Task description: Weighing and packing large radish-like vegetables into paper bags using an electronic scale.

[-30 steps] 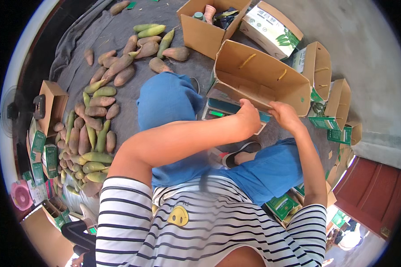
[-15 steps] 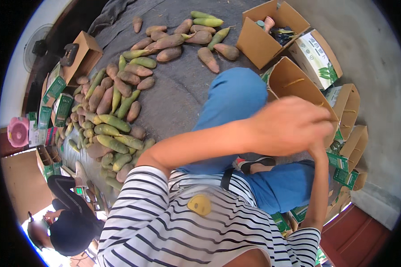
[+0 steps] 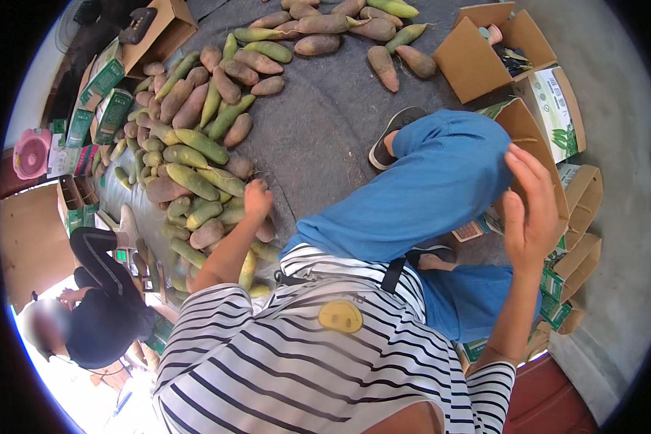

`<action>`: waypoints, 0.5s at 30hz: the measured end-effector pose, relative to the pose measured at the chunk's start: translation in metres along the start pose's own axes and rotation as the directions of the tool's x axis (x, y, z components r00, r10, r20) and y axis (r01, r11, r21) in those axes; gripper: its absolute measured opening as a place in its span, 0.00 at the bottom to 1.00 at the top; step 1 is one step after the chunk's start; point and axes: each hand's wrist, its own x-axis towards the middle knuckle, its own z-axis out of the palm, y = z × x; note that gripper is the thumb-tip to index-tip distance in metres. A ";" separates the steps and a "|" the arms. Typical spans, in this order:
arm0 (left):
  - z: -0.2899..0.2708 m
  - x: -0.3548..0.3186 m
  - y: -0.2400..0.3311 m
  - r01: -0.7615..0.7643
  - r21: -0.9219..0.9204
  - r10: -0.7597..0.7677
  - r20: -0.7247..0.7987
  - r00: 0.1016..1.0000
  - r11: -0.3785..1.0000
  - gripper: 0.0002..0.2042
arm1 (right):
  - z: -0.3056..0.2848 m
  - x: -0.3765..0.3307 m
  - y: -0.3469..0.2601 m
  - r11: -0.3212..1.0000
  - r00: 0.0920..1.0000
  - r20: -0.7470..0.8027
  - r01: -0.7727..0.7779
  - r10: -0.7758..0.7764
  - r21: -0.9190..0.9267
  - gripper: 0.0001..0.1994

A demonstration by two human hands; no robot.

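My left hand (image 3: 257,199) is at the right edge of a large heap of long green and reddish-brown radishes (image 3: 188,181). Its fingers look bent, but they are too small and blurred to show whether they are closed. No radish is visible in it. Raised beside my blue-trousered knee (image 3: 477,141), my right hand (image 3: 532,206) is open, its fingers apart and nothing in them. Behind that hand stands an open cardboard box (image 3: 524,119), partly hidden by the hand and knee.
More radishes (image 3: 322,25) lie in a band at the far side of the dark ground cloth (image 3: 325,108). Cardboard boxes (image 3: 477,65) line the right wall; green-printed cartons (image 3: 112,116) stand at the left. Another person (image 3: 108,318) sits at the lower left, near a pink basin-like object (image 3: 32,153).
My hands were together in front of the box at the right. They have parted: the left swung across to the heap, while the right stayed by the box and opened. The view has shifted.
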 end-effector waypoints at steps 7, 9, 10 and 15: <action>-0.067 0.015 -0.086 0.281 0.170 -0.127 -0.600 0.790 0.944 0.20 | 0.047 0.019 0.017 0.967 0.988 -0.036 0.139 -0.150 -0.213 0.13; -0.089 0.032 -0.109 0.529 0.018 -0.419 -0.588 0.692 0.848 0.26 | 0.051 0.021 0.015 0.965 0.988 -0.038 0.136 -0.148 -0.225 0.13; -0.095 0.044 -0.132 0.528 0.017 -0.421 -0.582 0.696 0.849 0.26 | 0.051 0.022 0.013 0.962 0.988 -0.039 0.138 -0.151 -0.236 0.13; -0.094 0.096 -0.243 0.357 -0.676 -0.521 -0.047 0.852 0.645 0.37 | 0.053 0.023 0.015 0.968 0.989 -0.057 0.120 -0.135 -0.220 0.13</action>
